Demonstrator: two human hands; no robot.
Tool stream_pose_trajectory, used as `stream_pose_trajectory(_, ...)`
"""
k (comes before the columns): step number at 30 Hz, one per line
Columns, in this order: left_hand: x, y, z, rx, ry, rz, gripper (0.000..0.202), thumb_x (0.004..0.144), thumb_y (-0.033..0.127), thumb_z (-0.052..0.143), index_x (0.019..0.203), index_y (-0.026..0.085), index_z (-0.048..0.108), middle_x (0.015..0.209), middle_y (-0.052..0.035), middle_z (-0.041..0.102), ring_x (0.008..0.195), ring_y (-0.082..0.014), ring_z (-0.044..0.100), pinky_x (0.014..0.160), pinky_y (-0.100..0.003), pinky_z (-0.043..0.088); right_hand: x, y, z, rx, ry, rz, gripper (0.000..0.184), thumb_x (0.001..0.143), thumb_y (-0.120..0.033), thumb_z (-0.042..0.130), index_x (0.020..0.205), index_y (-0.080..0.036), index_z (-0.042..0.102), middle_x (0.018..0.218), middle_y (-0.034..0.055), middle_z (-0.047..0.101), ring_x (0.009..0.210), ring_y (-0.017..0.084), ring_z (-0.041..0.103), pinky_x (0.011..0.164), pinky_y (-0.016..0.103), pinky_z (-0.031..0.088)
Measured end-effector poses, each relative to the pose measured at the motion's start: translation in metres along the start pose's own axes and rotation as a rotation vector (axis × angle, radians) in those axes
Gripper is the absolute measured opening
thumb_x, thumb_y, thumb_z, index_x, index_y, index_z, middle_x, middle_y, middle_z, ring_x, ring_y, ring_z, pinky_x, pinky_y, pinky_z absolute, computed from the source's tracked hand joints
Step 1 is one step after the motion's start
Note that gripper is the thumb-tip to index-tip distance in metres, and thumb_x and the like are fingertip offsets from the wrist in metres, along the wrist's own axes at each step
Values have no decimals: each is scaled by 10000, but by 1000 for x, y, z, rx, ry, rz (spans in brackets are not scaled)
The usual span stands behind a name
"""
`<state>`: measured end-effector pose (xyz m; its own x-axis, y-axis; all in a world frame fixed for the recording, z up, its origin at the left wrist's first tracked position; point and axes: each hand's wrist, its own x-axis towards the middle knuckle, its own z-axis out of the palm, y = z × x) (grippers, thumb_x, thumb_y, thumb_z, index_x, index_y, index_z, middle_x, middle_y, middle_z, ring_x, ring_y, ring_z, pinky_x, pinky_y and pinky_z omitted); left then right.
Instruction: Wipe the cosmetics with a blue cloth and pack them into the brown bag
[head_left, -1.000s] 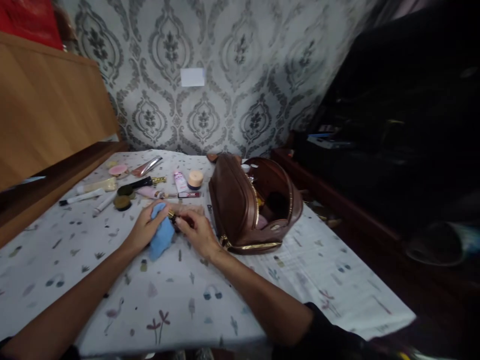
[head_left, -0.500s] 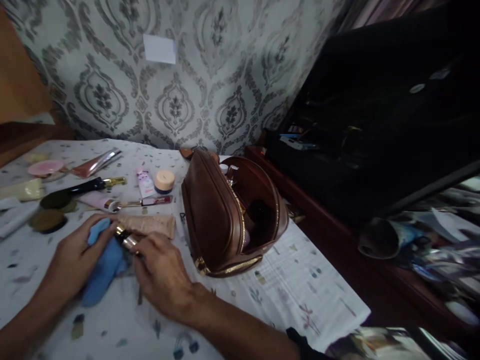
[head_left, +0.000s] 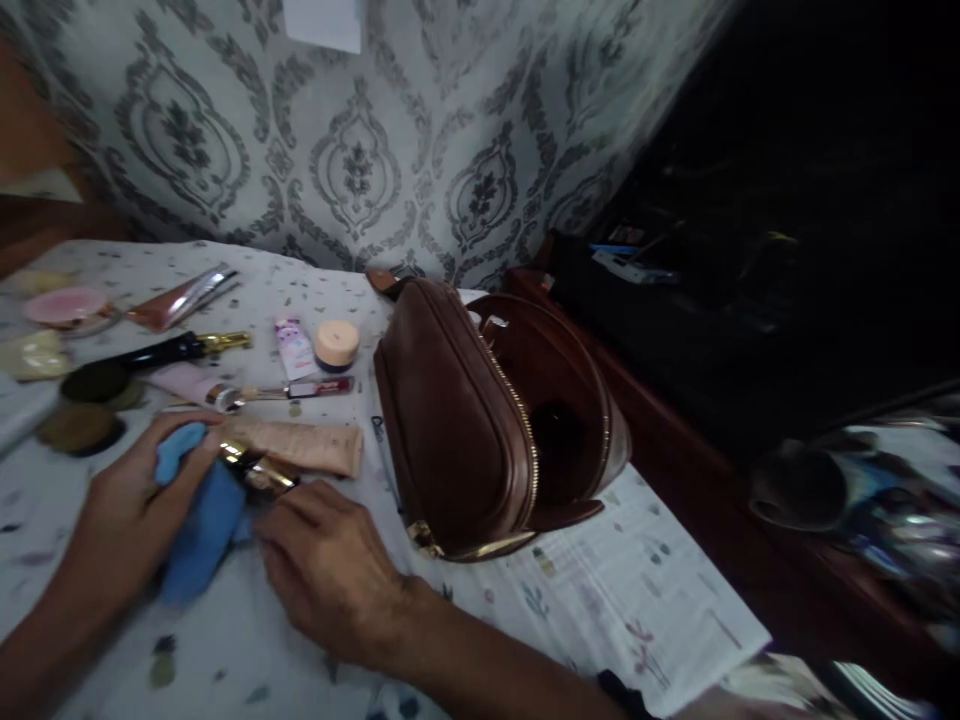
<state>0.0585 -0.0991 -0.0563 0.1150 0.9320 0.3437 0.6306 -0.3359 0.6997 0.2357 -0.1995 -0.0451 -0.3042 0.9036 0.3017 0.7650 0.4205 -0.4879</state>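
Now pinching a blue cloth [head_left: 199, 540] between the thumb and fingers of the left hand [head_left: 124, 500], with the gold end of a small shiny thing [head_left: 259, 470] by the thumb tip. Gripping its other end in the bent fingers of the right hand [head_left: 330, 570]. Holding it up low over the white tablecloth [head_left: 247, 645], just in front of a peach tube [head_left: 315, 445]. Farther back, seeing a red lip gloss [head_left: 322, 386] and a round jar [head_left: 337, 345]. To the right, seeing an open brown bag [head_left: 450, 420].

1 dark sleeve [head_left: 626, 695], 2 bare hands [head_left: 337, 575]
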Motion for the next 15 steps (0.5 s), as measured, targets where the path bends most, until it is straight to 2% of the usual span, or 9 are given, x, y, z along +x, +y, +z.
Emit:
stream_pose_trajectory(3,0,17,-11,-31,37,-39,347,846,535,491,985,249,628,943,15,697,894,-212,633,831,-310,486,0,4,5,83,36,-48,128,880,-115,545,930,-180,643,1003,65,687,962,207,620,895,318,522)
stream_pose_trajectory(5,3,18,-17,-42,66,-7,331,857,505,473,933,211,606,830,-3,665,787,-195,609,750,-288,475,0,7,10,145,85,-72,138,860,-96,535,904,-179,637,937,66,676,907,205,622,820,328,530)
stream_pose_trajectory(6,6,16,-21,-27,96,2,312,874,485,463,914,204,593,786,-1,645,752,-185,597,713,-275,462,1,9,12,170,83,-72,155,866,-99,518,923,-182,635,964,73,672,919,205,618,818,334,526)
stream_pose_trajectory(9,21,-3,-39,69,206,20,286,933,442,426,902,199,573,738,6,612,717,-164,581,685,-254,432,4,14,18,235,117,-103,163,887,-125,499,936,-198,636,941,69,668,905,205,622,806,337,524)
stream_pose_trajectory(11,36,-19,-58,205,271,-32,308,963,440,390,928,197,576,747,-4,622,720,-170,592,673,-255,426,5,16,18,256,131,-124,167,889,-140,498,941,-208,643,942,70,669,904,207,630,798,336,529)
stream_pose_trajectory(12,44,-28,-68,319,293,-83,324,977,426,359,964,191,582,784,-22,642,756,-182,609,691,-263,433,6,16,17,260,129,-136,171,887,-142,498,944,-209,645,944,71,670,903,208,633,797,336,531)
stream_pose_trajectory(14,62,-44,-90,603,260,-218,360,996,386,297,1132,184,563,938,-72,685,885,-219,637,730,-286,450,5,15,15,258,119,-150,178,880,-138,494,940,-206,646,943,73,672,899,208,637,793,337,537)
stream_pose_trajectory(15,72,-52,-100,646,256,-244,381,996,370,289,1187,171,552,1010,-107,688,936,-245,638,754,-309,457,5,15,14,252,111,-150,180,878,-137,493,943,-203,647,946,74,672,903,208,638,797,340,538)
